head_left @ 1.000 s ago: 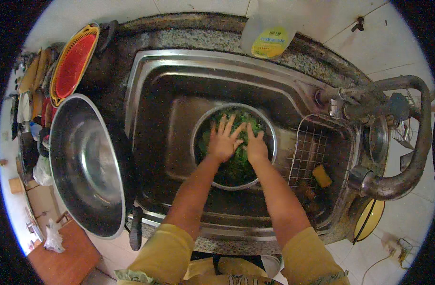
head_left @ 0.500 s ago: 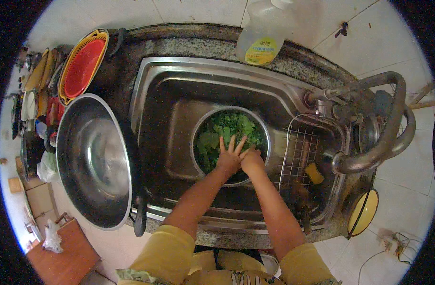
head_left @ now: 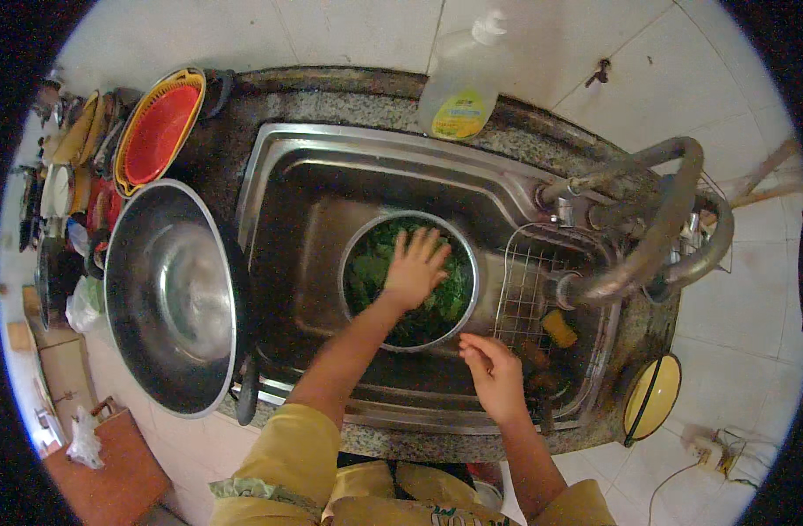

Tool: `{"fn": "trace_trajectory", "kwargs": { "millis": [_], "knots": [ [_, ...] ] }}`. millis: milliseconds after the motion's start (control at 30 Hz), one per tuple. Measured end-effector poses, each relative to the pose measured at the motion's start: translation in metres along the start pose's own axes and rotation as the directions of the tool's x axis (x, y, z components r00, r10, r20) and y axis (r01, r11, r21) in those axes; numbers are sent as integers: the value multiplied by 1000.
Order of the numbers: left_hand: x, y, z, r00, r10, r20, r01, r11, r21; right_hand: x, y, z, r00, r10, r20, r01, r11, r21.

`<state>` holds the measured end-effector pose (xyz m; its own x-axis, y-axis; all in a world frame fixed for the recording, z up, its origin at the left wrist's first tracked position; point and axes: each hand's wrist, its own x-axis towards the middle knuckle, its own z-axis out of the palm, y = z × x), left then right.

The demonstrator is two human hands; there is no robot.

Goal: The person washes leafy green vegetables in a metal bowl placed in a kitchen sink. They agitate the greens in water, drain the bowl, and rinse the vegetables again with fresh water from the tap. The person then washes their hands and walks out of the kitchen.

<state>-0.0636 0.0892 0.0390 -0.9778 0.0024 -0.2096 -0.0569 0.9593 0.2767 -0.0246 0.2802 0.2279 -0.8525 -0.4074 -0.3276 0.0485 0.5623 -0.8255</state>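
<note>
Leafy greens (head_left: 362, 272) lie in water inside a round metal bowl (head_left: 345, 302) in the sink. My left hand (head_left: 413, 270) is open over the greens, with its fingers spread and palm down. It covers part of the leaves, and whether it presses on them I cannot tell. Just outside the bowl's lower right rim is my right hand (head_left: 493, 373). Its fingers are loosely bent, with the thumb a little apart, and nothing shows in them.
The bowl stands in a steel sink (head_left: 283, 219). To the right are a wire rack (head_left: 517, 289), a yellow sponge (head_left: 559, 329) and a curved faucet (head_left: 660, 250). A large wok (head_left: 178, 298) sits left, a red basket (head_left: 162, 131) behind it. A clear bottle (head_left: 461, 83) stands behind the sink.
My right hand has left the greens and moved right and nearer, outside the bowl. My left hand remains over the leaves, fingers spread. The whole view has shifted slightly.
</note>
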Motion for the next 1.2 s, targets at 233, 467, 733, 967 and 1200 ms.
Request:
{"fn": "trace_trajectory", "kwargs": {
  "millis": [233,467,733,967,1200],
  "knots": [
    [-27,-28,3,990,-101,-95,96,994,-58,-31,8,-26,999,47,-15,-46,997,58],
    [-70,-7,-18,997,-67,-27,69,993,92,-38,-25,-45,995,-24,-93,29,998,51],
    [-113,8,-72,963,-194,-185,167,975,-150,36,-28,-84,937,-193,-293,247,955,162],
    [-164,48,-154,792,-580,-189,159,496,-854,92,-44,-96,883,-277,-379,364,914,179],
    [-285,23,-174,821,-551,147,-76,-362,-929,54,-29,-45,993,-120,-6,96,761,642]
  ]
}}
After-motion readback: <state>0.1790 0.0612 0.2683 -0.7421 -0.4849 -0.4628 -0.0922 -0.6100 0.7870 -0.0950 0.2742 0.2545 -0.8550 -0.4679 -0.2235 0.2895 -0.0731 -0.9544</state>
